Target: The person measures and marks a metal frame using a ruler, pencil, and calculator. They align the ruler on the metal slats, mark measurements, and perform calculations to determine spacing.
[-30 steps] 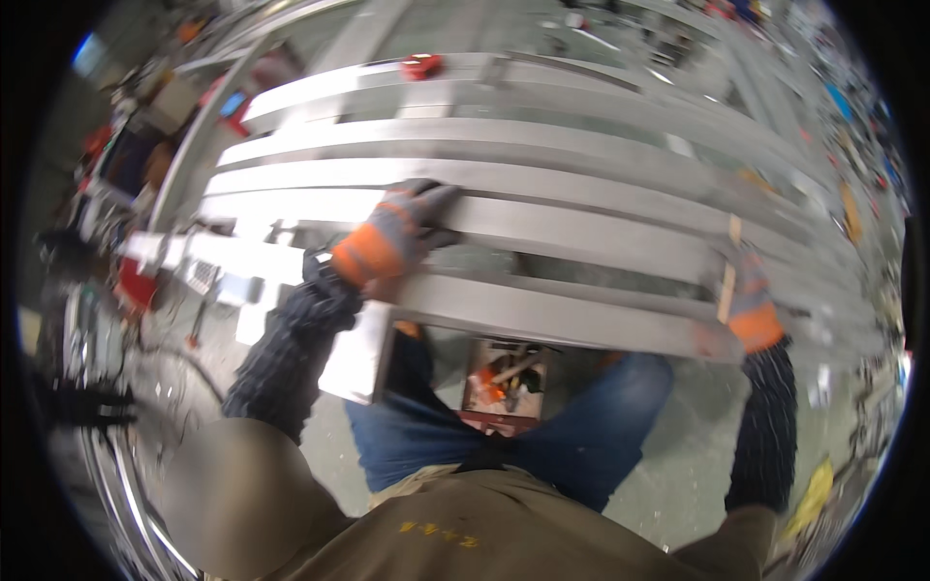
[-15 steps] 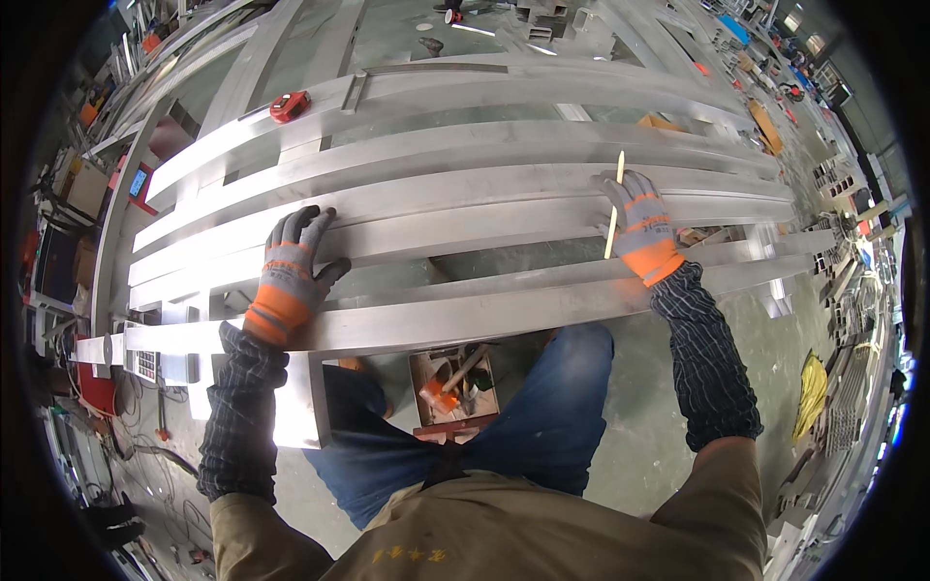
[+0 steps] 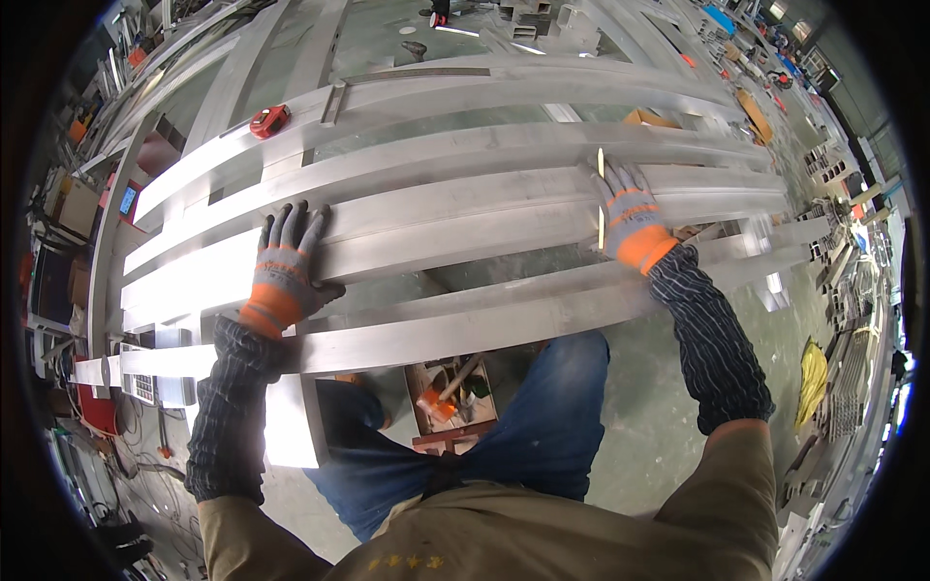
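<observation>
Between the knees, see a shallow tool box with an orange-headed tool inside. Just left of it, by the left forearm, note a bright box-section end jutting toward the lap. Past the front bar, come to two long silver bars, seemingly touching along a thin seam. On them, find the left hand, open, palm down, fingers spread; well to its right, the right hand, laid over the same bars and gripping a pale stick between the fingers. Cannot tell the firmness of the pressure. By judgement, could see the silver bars skid or drift out of line, given an uneven push on smooth metal; could also lose the pale stick into the gap in front through a loosened grip. Behind another bar, spot a red tape measure and an L-shaped steel square on the far bar. Should reckon on either sliding off after a jolt there. Farthest out, make out box-section offcuts on the floor.
</observation>
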### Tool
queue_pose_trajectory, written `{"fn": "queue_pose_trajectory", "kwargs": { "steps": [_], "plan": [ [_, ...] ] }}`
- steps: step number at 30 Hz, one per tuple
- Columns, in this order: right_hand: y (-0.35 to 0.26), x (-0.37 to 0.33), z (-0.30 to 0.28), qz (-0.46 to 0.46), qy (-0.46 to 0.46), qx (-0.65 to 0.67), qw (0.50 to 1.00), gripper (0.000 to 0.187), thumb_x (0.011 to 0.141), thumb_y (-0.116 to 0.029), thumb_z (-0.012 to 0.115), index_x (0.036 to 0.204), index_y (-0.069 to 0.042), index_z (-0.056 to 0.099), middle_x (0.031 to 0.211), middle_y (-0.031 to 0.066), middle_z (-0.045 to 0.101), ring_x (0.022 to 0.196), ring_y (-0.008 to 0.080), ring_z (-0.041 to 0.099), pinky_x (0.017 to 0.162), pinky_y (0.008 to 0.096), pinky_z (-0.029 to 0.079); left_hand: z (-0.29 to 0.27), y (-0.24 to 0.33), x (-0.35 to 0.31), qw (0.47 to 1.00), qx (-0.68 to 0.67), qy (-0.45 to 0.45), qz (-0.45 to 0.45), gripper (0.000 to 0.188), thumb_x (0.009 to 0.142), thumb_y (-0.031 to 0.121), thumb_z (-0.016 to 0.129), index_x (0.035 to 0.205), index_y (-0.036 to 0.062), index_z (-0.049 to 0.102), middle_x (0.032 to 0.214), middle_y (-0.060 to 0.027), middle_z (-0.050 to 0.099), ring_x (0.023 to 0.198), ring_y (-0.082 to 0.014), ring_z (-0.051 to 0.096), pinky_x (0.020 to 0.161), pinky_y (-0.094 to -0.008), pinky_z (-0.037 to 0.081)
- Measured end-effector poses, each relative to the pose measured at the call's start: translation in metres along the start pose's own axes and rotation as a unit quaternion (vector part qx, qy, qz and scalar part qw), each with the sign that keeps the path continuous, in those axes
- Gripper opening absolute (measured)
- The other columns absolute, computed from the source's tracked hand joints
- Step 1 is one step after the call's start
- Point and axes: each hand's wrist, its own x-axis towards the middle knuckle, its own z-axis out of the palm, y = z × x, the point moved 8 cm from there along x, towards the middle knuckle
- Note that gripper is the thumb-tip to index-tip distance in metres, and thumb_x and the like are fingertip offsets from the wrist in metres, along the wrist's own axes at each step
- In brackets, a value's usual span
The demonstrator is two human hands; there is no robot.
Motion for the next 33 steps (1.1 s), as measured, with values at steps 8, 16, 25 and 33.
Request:
{"fn": "queue_pose_trajectory", "kwargs": {
  "steps": [8, 16, 25, 33],
  "plan": [
    [0.002, 0.006, 0.007, 0.009, 0.052, -0.004, 0.999, 0.085, 0.087, -0.046, 0.072, 0.156, -0.002, 0.048, 0.164, 0.0225, 0.042, 0.15, 0.0345, 0.043, 0.121, 0.0505, 0.037, 0.003, -0.002, -0.002, 0.999, 0.02, 0.027, -0.008, 0.11, 0.074, 0.037, 0.093, 0.164, 0.0113, 0.037, 0.164, -0.0264, 0.038, 0.155, -0.0449, 0.033, 0.13, -0.056, 0.024],
    [-0.005, 0.005, -0.001, -0.015, 0.069, -0.002, 0.998, 0.074, 0.09, -0.032, 0.066, 0.156, -0.003, 0.049, 0.157, 0.0244, 0.05, 0.147, 0.0366, 0.046, 0.12, 0.0491, 0.04, 0.007, -0.001, 0.004, 0.998, 0.05, 0.028, -0.017, 0.105, 0.076, 0.033, 0.093, 0.163, 0.0098, 0.039, 0.162, -0.0265, 0.042, 0.148, -0.0476, 0.04, 0.125, -0.0542, 0.034],
    [-0.014, 0.017, -0.009, -0.05, 0.136, -0.027, 0.989, 0.067, 0.094, -0.024, 0.059, 0.158, -0.007, 0.047, 0.157, 0.021, 0.051, 0.145, 0.0381, 0.048, 0.117, 0.0465, 0.042, 0.021, -0.008, 0.005, 0.996, 0.041, 0.076, -0.005, 0.101, 0.075, 0.023, 0.092, 0.16, 0.0076, 0.04, 0.159, -0.0254, 0.046, 0.15, -0.0466, 0.038, 0.124, -0.0583, 0.031],
    [-0.008, 0.015, -0.007, -0.02, 0.146, -0.022, 0.989, 0.064, 0.096, -0.024, 0.059, 0.157, -0.009, 0.049, 0.151, 0.0162, 0.056, 0.14, 0.0332, 0.051, 0.121, 0.05, 0.036, 0.023, -0.005, 0.008, 0.996, 0.047, 0.069, -0.024, 0.103, 0.076, 0.025, 0.092, 0.162, 0.0084, 0.039, 0.161, -0.0239, 0.045, 0.151, -0.0456, 0.037, 0.125, -0.0582, 0.03]
  ]
}}
